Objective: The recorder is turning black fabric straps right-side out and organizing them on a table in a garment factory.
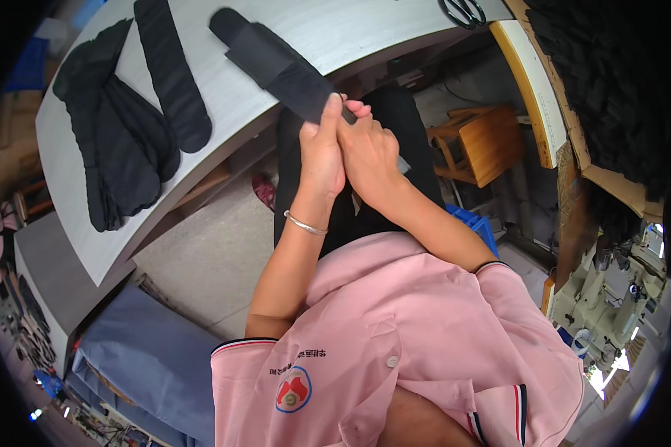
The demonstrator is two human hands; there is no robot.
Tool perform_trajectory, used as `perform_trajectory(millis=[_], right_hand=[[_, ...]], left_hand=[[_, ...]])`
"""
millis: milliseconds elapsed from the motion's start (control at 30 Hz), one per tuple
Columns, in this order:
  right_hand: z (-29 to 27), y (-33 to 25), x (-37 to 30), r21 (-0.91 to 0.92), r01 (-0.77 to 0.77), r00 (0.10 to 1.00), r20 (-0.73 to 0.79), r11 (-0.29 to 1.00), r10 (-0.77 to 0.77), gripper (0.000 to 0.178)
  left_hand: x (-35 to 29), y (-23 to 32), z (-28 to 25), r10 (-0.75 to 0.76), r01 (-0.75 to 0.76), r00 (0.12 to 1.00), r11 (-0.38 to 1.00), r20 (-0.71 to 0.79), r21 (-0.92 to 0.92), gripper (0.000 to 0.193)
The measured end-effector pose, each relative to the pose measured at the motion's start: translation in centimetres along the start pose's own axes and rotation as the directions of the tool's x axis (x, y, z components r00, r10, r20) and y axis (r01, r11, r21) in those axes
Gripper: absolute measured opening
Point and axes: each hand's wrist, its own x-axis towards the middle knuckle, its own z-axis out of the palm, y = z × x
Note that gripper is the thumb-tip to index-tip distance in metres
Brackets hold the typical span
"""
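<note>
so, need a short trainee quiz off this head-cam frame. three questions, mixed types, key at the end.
1. Which arm wears the silver bracelet?
A) right
B) left
C) both

2. True or false: the left hand and right hand are far apart, one at each end of the held black strip.

3. Fill in: the wooden stool stands to the ____ of the person's legs.

Key
1: B.
2: False; the hands are together at the strip's end nearest the person.
3: right.
</note>
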Motion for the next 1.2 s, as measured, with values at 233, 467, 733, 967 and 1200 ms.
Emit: perform_trajectory(millis=[233,467,733,967,1200], right_hand=[[-3.8,1.8,-1.5,0.165,0.007,0.976,0.215,0.986,-0.042,0.050],[-4.5,1.5,-5.5,0.165,-0.021,0.981,0.194,0.986,-0.011,0.079],[0.3,-0.3,0.3,0.000,0.009,0.999,-0.045,1.000,-0.009,0.014],[-4.4,2.0,-2.6,0.342,-0.043,0.962,0.269,0.939,-0.054,0.042],[-6.1,6.1,1.9,0.586,0.154,0.969,-0.248,0.796,-0.005,0.037]], left_hand=[[-0.5,0.4,-0.8,-0.086,0.093,0.995,0.972,0.039,-0.214,0.044],[-0.5,0.6,-0.4,-0.087,0.083,0.995,0.992,-0.039,-0.098,0.036],[0.0,0.3,-0.4,-0.017,0.017,1.000,0.998,0.001,-0.060,0.031],[-1.0,0.6,-0.4,-0.116,0.115,0.993,0.993,-0.006,-0.034,0.035],[-1.2,1.1,-0.4,-0.121,0.120,0.992,0.992,0.039,0.030,0.035]])
